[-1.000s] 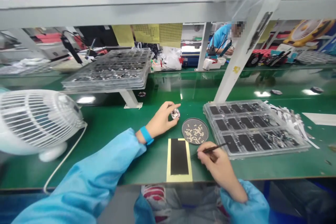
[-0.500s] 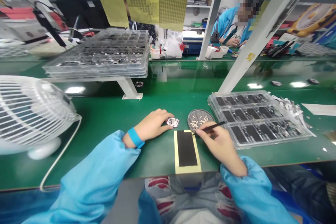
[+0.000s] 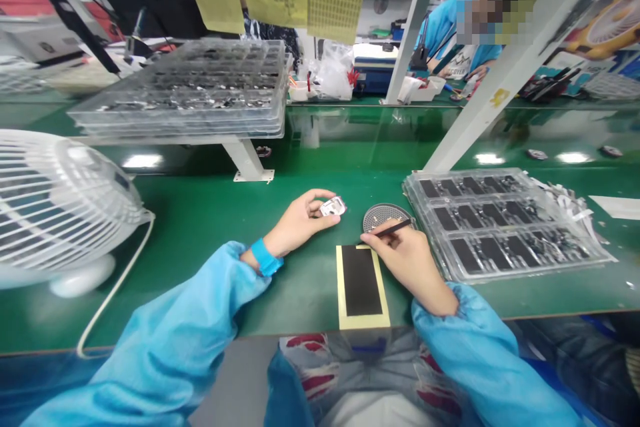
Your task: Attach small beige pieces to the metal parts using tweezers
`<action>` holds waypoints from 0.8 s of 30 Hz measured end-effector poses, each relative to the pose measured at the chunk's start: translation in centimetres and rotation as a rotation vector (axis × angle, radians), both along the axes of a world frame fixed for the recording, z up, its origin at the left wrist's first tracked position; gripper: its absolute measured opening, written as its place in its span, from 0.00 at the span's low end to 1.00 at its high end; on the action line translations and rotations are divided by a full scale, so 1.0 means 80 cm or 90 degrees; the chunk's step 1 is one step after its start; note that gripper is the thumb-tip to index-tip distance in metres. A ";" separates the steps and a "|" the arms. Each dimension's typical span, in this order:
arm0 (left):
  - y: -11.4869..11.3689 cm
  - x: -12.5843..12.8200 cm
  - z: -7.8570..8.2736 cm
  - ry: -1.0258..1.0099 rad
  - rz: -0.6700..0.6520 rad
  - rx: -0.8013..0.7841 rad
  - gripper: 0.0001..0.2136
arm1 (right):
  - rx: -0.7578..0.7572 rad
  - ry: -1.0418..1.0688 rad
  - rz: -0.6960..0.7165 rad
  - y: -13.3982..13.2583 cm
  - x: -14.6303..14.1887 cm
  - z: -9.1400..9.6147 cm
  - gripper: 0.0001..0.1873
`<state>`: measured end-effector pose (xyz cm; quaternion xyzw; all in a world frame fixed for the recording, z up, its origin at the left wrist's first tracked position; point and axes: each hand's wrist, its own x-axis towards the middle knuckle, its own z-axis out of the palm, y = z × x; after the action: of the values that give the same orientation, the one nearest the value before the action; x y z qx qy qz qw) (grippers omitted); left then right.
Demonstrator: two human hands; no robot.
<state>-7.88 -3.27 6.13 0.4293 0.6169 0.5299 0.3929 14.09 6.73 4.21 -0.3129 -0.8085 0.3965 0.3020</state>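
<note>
My left hand (image 3: pixel 294 225) pinches a small silvery-white part (image 3: pixel 333 207), like a little device housing, between thumb and fingers just above the green bench. In my right hand (image 3: pixel 411 263) is a slim black tool (image 3: pixel 395 228) that looks like tweezers, gripped like a pen. Its tip points left, near the top edge of a black rectangular pad (image 3: pixel 361 287) lying on a yellow backing sheet (image 3: pixel 364 323). Behind my right hand sits a round grey mesh-patterned dish (image 3: pixel 379 215) with small pale pieces, partly covered by my fingers.
On the right lies a clear compartment tray (image 3: pixel 453 272) of dark flat parts. A white fan (image 3: pixel 65 207) stands at left, its cord reaching the bench edge. Stacked clear trays (image 3: pixel 185 97) rest on a raised shelf. A slanted post (image 3: pixel 480 93) rises behind; a co-worker (image 3: pixel 445 27) sits across.
My left hand has raised and tilted the small part. My right hand has shifted left over the top of the black pad with the tool. The view has tilted slightly.
</note>
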 end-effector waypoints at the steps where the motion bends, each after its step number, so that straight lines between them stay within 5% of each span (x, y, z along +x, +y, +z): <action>1: 0.000 0.001 0.004 -0.066 -0.013 -0.005 0.22 | 0.005 -0.002 0.002 0.000 0.000 -0.001 0.14; 9: -0.010 0.020 0.012 -0.172 -0.182 -0.118 0.19 | 0.022 0.013 0.021 -0.001 -0.001 -0.002 0.08; 17: -0.013 0.038 -0.001 -0.027 -0.114 -0.133 0.07 | -0.073 0.103 -0.020 -0.007 0.013 -0.003 0.11; 24: -0.013 0.055 0.008 -0.111 -0.087 -0.107 0.09 | 0.072 0.247 0.007 -0.017 0.019 0.004 0.05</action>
<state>-3.49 -4.33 6.76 0.3882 0.5921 0.4834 0.5148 15.58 5.37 4.56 -0.2089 -0.7577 0.4052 0.4671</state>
